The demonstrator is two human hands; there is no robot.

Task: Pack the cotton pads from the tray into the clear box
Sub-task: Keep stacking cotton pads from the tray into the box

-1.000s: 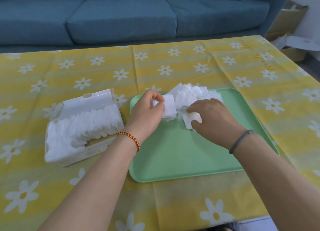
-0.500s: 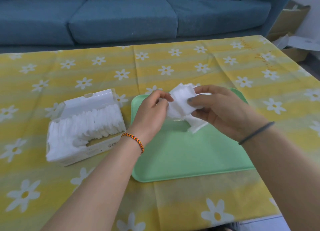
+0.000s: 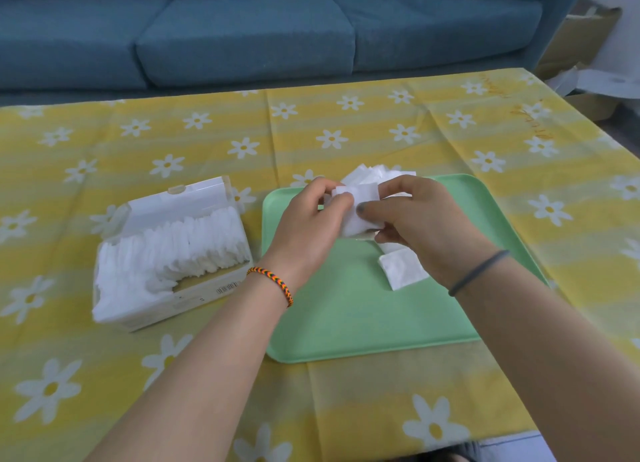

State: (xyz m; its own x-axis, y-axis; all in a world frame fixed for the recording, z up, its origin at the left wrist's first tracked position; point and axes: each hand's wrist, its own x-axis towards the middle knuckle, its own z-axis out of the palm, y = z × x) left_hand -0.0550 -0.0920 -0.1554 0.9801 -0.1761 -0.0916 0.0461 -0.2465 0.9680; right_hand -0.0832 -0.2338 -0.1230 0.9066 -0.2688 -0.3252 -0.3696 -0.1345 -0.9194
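Gathering step: left hand and right hand pinch a stack of white square cotton pads above the green plastic tray; next, carry it to the nearly full clear plastic box.

matt green plastic tray, soft fibrous cotton pads

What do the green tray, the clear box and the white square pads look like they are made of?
Flat green tray: probably plastic, smooth matte, with an even colour and a rounded moulded rim.
Clear rectangular lidded box: likely rigid transparent plastic; the tablecloth and a barcode label show through its wall.
White square cotton pads: soft fibrous cotton by their look, matte with slightly fuzzy edges.
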